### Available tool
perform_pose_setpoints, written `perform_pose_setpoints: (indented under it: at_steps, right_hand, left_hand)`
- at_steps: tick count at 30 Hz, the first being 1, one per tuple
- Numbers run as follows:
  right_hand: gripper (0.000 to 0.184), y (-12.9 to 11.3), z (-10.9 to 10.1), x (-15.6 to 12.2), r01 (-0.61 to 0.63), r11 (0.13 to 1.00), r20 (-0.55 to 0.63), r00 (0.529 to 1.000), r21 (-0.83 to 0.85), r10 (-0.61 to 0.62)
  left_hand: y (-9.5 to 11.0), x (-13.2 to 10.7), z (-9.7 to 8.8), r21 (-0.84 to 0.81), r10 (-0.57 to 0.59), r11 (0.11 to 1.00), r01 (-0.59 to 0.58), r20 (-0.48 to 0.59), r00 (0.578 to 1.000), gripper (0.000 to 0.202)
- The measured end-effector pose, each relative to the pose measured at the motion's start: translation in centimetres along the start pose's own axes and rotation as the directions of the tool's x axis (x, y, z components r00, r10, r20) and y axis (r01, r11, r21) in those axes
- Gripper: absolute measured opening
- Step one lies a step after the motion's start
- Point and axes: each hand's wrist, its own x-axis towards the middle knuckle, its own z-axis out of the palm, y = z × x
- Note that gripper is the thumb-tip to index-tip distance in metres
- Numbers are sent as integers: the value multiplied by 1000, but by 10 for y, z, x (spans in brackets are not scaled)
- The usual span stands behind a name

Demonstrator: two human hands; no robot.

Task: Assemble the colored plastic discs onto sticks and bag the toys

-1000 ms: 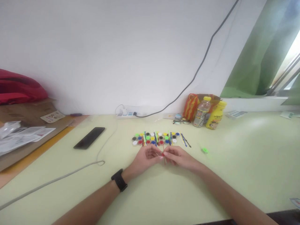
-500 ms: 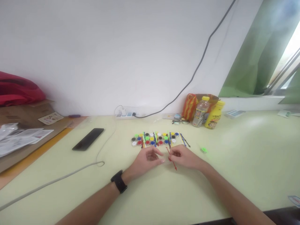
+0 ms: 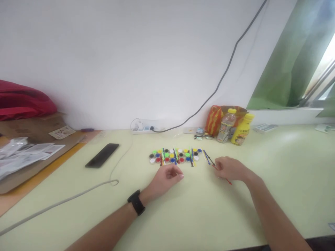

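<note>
My right hand [image 3: 230, 168] is closed on a thin red plastic stick [image 3: 229, 182] with an arrow-shaped end. It is held low at the right end of the rows, beside loose blue and black sticks [image 3: 207, 158]. My left hand [image 3: 167, 178] has its fingers curled and the thumb tip brought to the index finger. Nothing shows in it. Just beyond it lie rows of small round pots with coloured lids [image 3: 172, 160], in white, red, blue, green, yellow and black. Thin coloured sticks [image 3: 192, 157] lie in bunches between groups of pots.
A black phone [image 3: 102, 155] lies left, near a grey cable [image 3: 65, 199]. At the back are a power strip [image 3: 142, 130], glasses [image 3: 203, 137], a clear bottle [image 3: 226, 126], a yellow bottle [image 3: 242, 129] and a red-yellow bag [image 3: 213, 120]. Cardboard [image 3: 42, 162] with papers covers the far left.
My right hand has moved right with the red stick, from beside my left hand to the loose sticks. It now covers the green-lidded pot's spot. My left thumb and fingers have drawn together.
</note>
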Motion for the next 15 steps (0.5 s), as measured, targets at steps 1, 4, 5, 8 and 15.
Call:
perform_pose_setpoints:
  at_steps: [1, 4, 5, 8, 15]
  right_hand:
    - [10, 4, 0, 1, -17, 1000, -11, 1000, -24, 17]
    - [4, 16, -1, 4, -77, 992, -44, 996, -101, 73]
    - [7, 19, -1, 5, -99, 987, -64, 994, -129, 91]
    - [18, 24, -2, 8, -126, 979, -148, 984, -160, 103]
    - [17, -17, 10, 7, 168, 986, -305, 940, 18, -155]
  left_hand:
    - [0, 0, 0, -2, 2, 1000, -2, -1, 1000, 23]
    - [1, 1, 0, 0, 4, 1000, -4, 1, 1000, 23]
    - [2, 1, 0, 2, 3, 1000, -3, 3, 1000, 23]
    - [2, 1, 0, 2, 6, 1000, -6, 2, 1000, 24]
    - [1, 0, 0, 2, 14, 1000, -14, -5, 1000, 24]
